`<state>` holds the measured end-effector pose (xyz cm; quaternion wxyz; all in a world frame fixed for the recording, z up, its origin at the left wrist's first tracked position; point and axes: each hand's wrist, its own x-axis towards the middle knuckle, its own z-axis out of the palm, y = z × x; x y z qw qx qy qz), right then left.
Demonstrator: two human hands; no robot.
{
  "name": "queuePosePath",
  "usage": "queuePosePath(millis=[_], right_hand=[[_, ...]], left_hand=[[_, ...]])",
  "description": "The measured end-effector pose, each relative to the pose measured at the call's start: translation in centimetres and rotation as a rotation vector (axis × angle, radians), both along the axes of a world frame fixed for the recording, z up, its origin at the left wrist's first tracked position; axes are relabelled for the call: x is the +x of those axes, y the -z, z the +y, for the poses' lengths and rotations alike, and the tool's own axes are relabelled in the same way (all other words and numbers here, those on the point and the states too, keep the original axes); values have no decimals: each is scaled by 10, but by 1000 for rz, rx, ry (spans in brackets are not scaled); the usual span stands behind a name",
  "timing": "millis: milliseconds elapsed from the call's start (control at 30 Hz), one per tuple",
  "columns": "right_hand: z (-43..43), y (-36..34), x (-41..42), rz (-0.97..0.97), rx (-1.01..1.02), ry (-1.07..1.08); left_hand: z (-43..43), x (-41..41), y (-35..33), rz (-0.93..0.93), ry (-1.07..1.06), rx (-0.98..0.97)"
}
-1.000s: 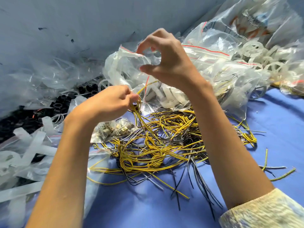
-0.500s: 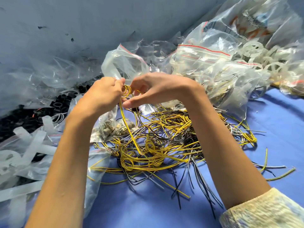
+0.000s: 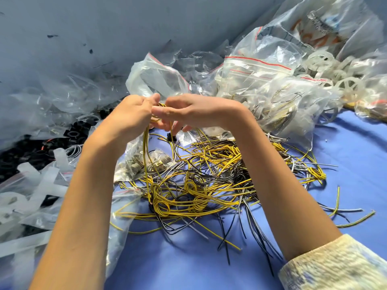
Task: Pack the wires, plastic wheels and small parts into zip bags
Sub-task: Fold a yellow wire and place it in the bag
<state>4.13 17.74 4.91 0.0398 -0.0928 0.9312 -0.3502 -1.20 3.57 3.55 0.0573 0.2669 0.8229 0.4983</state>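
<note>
Lowered, the right hand [image 3: 196, 110] now meets the left hand [image 3: 132, 114]. Fingers [image 3: 161, 111] of both pinch a coiled yellow wire [image 3: 160, 105] above the pile [image 3: 209, 185].

The wires [image 3: 199, 185] have smooth, slightly glossy plastic insulation, yellow and black. The zip bags [image 3: 259, 65] along the far edge of the bench [image 3: 356, 147] are thin clear plastic film, glossy and creased. The plastic wheels [image 3: 348, 85] at the far right corner are translucent, frosted plastic. The small parts [image 3: 138, 164] in one bag look like dull grey metal. The strips [image 3: 48, 178] at the left edge are milky matt plastic. The bench surface is matt and smooth. The sleeve [image 3: 335, 266] is rough knitted cloth.
</note>
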Motion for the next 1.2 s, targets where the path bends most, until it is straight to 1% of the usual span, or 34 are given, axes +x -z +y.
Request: queuePosePath(millis=[67, 200, 267, 367, 500, 667, 833, 967, 1100, 1200], right_hand=[[0, 0, 1, -3, -65, -2], [-2, 1, 3, -13, -271, 8], [-3, 2, 2, 10, -319, 31], [-3, -1, 1, 70, -366, 85], [2, -3, 0, 156, -383, 139], [7, -2, -1, 166, -413, 96], [10, 0, -1, 128, -393, 59], [13, 0, 0, 47, -307, 90], [21, -2, 0, 10, -335, 127], [23, 1, 1, 40, -332, 116]], left_hand=[[0, 3, -3, -23, -11, 40], [1, 8, -7, -66, -25, 96], [1, 10, -9, -92, -28, 129], [0, 12, -11, -92, 7, 115], [-3, 13, -12, -75, 37, 116], [-4, 12, -12, 1, 35, 69], [-4, 8, -12, 30, -31, 87], [-2, 5, -9, 29, -118, 107], [-3, 0, -8, 25, -199, 138], [-4, -2, -7, 31, -213, 141]])
